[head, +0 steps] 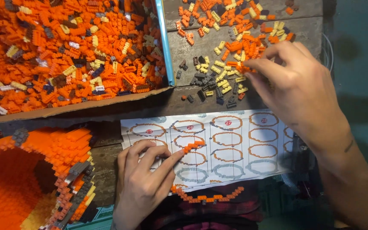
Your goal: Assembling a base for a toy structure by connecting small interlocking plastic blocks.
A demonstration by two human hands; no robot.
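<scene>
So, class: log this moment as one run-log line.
left hand: holds orange strip on sheet | right hand: fingers pinching orange brick in loose pile | box: full of bricks

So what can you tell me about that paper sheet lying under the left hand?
The paper sheet is white and lies flat on the dark wooden table, below the loose bricks. It is printed with rows of ring-shaped outlines, mostly orange, with some grey ones in the bottom row, and small red number marks. The left hand rests on its left part, holding a short orange brick strip above it. A longer curved brick strip lies along its lower edge.
</scene>
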